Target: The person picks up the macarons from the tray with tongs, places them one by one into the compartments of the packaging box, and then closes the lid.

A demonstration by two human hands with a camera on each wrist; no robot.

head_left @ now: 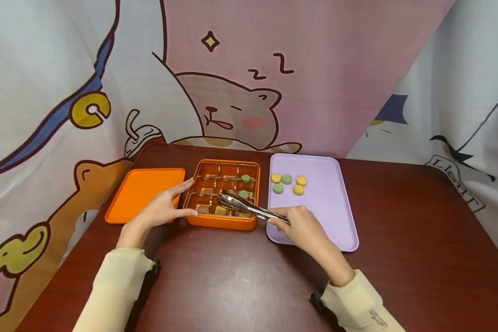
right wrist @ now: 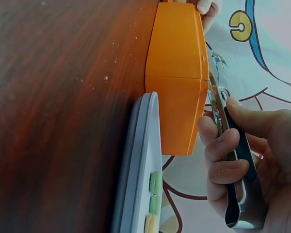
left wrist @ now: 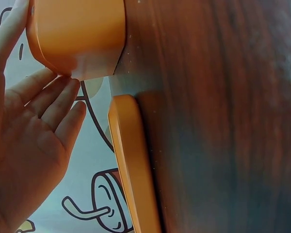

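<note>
An orange box (head_left: 222, 223) with a clear divided insert stands at the table's middle. My left hand (head_left: 162, 207) rests against its left side, fingers and thumb spread; in the left wrist view straight fingertips reach its wall. My right hand (head_left: 302, 227) grips metal tongs (head_left: 255, 210), their tips over the middle and front compartments. Whether the tips hold anything I cannot tell. In the right column sit a green cookie (head_left: 246, 178) at the back and another green cookie (head_left: 243, 194) in the middle. Along the front lie a yellow cookie (head_left: 222, 210) and a partly hidden yellow piece (head_left: 244, 215).
Right of the box is a lilac tray (head_left: 315, 216) with several yellow and green cookies (head_left: 287, 179) near its back left. An orange lid (head_left: 143, 191) lies flat to the left. A printed curtain (head_left: 315, 92) hangs behind the dark wooden table (head_left: 232, 286).
</note>
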